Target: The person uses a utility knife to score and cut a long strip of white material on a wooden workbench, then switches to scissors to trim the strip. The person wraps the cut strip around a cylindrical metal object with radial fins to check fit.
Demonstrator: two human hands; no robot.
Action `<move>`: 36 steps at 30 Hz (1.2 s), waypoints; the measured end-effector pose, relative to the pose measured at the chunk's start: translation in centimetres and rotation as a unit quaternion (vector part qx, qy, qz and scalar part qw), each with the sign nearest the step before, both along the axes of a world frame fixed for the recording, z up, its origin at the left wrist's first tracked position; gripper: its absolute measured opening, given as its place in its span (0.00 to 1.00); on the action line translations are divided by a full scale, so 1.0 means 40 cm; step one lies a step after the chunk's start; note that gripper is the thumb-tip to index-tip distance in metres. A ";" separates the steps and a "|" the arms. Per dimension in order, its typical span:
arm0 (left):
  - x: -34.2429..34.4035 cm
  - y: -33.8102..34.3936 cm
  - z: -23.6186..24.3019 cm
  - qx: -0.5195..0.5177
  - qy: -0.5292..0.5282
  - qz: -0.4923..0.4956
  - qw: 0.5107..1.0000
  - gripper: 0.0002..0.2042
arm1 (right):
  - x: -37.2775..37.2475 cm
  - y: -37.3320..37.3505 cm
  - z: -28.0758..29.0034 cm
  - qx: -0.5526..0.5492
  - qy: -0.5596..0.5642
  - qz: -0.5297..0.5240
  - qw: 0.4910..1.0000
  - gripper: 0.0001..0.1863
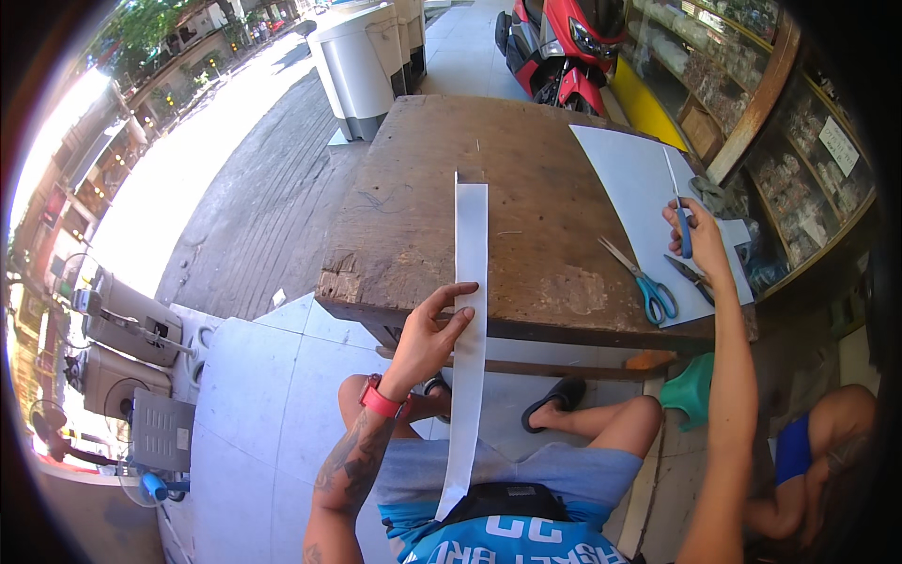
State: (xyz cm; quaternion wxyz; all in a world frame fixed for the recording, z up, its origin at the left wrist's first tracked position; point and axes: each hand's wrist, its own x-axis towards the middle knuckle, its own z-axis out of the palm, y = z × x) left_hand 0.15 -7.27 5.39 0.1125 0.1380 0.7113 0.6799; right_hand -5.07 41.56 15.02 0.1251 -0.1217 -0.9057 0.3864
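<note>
A long white strip [472, 230], with a fold along its left edge, runs from the wooden table [413, 141] over its front edge down to my lap. My left hand [434, 334], with a red watch on the wrist, pinches the strip between thumb and fingers near the table's edge. At the right, my right hand [697, 235] grips blue-handled scissors [685, 240] with the blades pointing away from me, above a white sheet [625, 179]. Teal-handled scissors [648, 287] lie on the table and partly on the sheet. Beside them rests a dark hand tool [692, 274], perhaps pliers.
Beyond the table stand a pale bin-like container [355, 70] and a red motorbike [578, 47]. A glass display case [789, 141] runs along the right. Another person's bent leg [827, 442] shows at lower right, near a green stool [691, 390]. Appliances [132, 320] stand at left.
</note>
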 end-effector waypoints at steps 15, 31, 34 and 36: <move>-0.041 -0.178 0.268 -0.375 0.252 -0.034 0.891 0.22 | 0.139 -0.497 -0.047 -0.364 0.094 0.196 0.906 0.26; 0.033 0.179 0.009 0.295 -0.124 -0.052 0.946 0.30 | 0.255 -0.577 -0.184 -0.556 -0.003 0.127 0.822 0.23; 0.007 0.192 -0.003 0.257 -0.116 -0.028 0.959 0.25 | 0.255 -0.556 -0.199 -0.523 0.031 0.114 0.844 0.25; -0.010 0.187 0.002 0.240 -0.113 0.002 0.964 0.23 | 0.259 -0.533 -0.205 -0.476 0.098 0.126 0.865 0.25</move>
